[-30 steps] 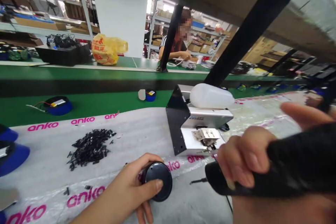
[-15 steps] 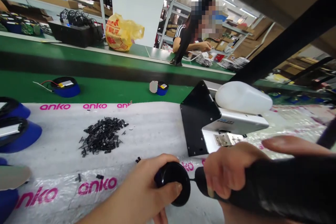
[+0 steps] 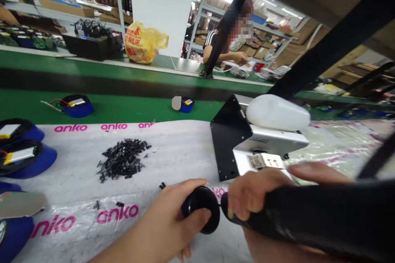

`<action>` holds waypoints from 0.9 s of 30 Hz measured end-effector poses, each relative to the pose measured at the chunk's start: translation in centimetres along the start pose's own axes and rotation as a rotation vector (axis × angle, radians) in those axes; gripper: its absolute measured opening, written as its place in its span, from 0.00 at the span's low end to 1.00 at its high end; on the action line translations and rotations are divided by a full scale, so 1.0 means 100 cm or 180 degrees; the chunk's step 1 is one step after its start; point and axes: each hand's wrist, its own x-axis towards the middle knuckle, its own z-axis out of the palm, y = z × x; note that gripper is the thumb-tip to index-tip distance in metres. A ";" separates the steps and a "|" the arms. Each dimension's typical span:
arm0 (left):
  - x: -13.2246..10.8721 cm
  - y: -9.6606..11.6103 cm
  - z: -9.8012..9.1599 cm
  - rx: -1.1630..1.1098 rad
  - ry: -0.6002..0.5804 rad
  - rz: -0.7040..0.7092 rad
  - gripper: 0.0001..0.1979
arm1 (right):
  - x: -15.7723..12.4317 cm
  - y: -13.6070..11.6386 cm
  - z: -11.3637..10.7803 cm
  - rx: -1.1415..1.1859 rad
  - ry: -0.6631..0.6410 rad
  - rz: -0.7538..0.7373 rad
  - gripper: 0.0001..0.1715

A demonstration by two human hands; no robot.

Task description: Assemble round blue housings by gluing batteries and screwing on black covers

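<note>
Your L hand grips the round unit, thumb across its black face; it's at the near side, approx. centre, held over the white sheet. Your R hand is wrapped round a thick black tool, just right of the unit, its thin shaft pointing at the unit's rim. Can't tell if the tip's seated or just touching, so whether this spot's done is unclear.

Re progress: the held unit's face looks covered. The blue housings at left have batt. showing, as do the far-left one and the far-centre one on the green belt, so I'd judge those unfinished. Pile of small blk parts left of centre, prob. unused; silver machine right of centre, neither hand working it, AFAICT.
</note>
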 end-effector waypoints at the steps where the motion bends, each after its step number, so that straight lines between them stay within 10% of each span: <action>1: -0.002 -0.001 -0.001 0.0416 0.0220 0.0298 0.17 | 0.005 -0.005 0.005 0.0084 0.0023 -0.0171 0.22; 5: -0.003 -0.012 -0.008 0.1623 0.0825 0.1208 0.15 | 0.035 -0.031 0.000 -0.0014 0.0540 -0.0668 0.28; 10: 0.009 -0.038 -0.013 0.1376 0.0498 0.1208 0.33 | 0.069 -0.037 -0.032 -0.0738 0.1803 -0.1439 0.38; 17: 0.008 -0.019 -0.006 0.1048 0.0550 0.0249 0.38 | 0.055 -0.033 -0.043 -0.0735 0.1528 -0.0677 0.43; 23: 0.009 0.003 -0.008 0.0776 0.0017 0.0572 0.34 | 0.024 -0.048 0.009 -0.0006 0.0566 -0.0572 0.21; 27: 0.008 0.003 -0.010 0.0474 -0.0012 0.0339 0.35 | 0.026 -0.032 0.037 -0.0083 0.0519 -0.0662 0.33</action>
